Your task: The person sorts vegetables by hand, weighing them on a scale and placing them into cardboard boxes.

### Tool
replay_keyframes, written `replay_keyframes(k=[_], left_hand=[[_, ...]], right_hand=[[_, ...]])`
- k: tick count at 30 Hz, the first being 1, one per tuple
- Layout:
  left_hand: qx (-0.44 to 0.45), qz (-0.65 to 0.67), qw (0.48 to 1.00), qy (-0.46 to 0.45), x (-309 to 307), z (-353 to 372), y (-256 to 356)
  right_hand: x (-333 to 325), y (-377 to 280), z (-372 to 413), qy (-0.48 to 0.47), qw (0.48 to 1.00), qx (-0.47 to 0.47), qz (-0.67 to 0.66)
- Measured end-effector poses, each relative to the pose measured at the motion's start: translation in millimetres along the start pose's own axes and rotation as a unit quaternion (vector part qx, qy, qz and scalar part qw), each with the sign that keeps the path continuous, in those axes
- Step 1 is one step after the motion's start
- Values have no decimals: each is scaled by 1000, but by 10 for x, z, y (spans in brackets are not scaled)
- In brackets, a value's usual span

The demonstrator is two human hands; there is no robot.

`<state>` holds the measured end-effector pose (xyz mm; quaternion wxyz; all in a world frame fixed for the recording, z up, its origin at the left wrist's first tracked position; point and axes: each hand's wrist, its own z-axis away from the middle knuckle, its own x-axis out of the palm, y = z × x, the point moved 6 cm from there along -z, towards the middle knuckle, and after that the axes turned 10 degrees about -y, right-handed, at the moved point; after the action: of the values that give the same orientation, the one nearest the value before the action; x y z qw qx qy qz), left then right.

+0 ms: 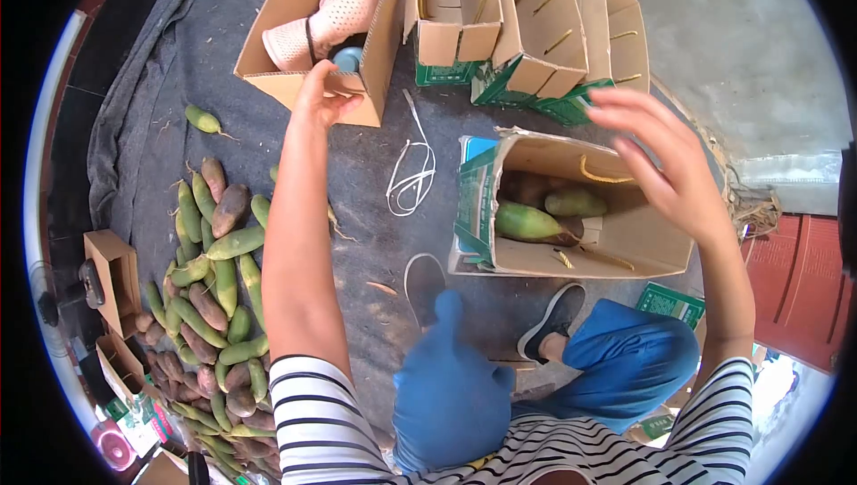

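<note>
My left hand (328, 99) is at the near wall of an open cardboard box (384, 70), its thumb and fingers closed over the rim. Inside that box lie a pink perforated cloth item (346, 10) with a dark band and a blue rounded object (347, 59). My right hand (661, 159) is raised with fingers apart and holds nothing. It overlaps the far right edge of a green-printed carton (661, 248) that lies open towards me. Within the carton are several green and brownish radishes (527, 221), and yellow rope handles (603, 172) hang from its sides.
Three more open cartons (536, 20) with rope handles stand in a row at the top. A large heap of radishes (219, 306) covers the left of the dark ground cloth (366, 181). White string (412, 179) lies in the middle. A red panel (794, 288) is at right.
</note>
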<state>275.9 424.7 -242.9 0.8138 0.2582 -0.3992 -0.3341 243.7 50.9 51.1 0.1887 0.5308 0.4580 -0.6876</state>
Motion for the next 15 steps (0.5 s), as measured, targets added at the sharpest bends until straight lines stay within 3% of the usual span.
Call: replay_keyframes(k=[2,5,9,13,15], left_hand=[[-8,-1,1000,1,-14,60,-72],[19,0,995,101,53,558,-318],[-38,-108,993,3,107,1505,-1210],[-126,-228,965,-35,-16,2556,-2059],[-83,-236,968,-16,-253,2965,-2273]], right_hand=[[-4,-28,383,-6,1000,23,-13],[126,-114,964,-33,998,45,-31],[517,-84,1495,-60,993,101,-27],[1060,232,1811,-78,990,113,26],[1158,307,1823,-56,991,108,48]])
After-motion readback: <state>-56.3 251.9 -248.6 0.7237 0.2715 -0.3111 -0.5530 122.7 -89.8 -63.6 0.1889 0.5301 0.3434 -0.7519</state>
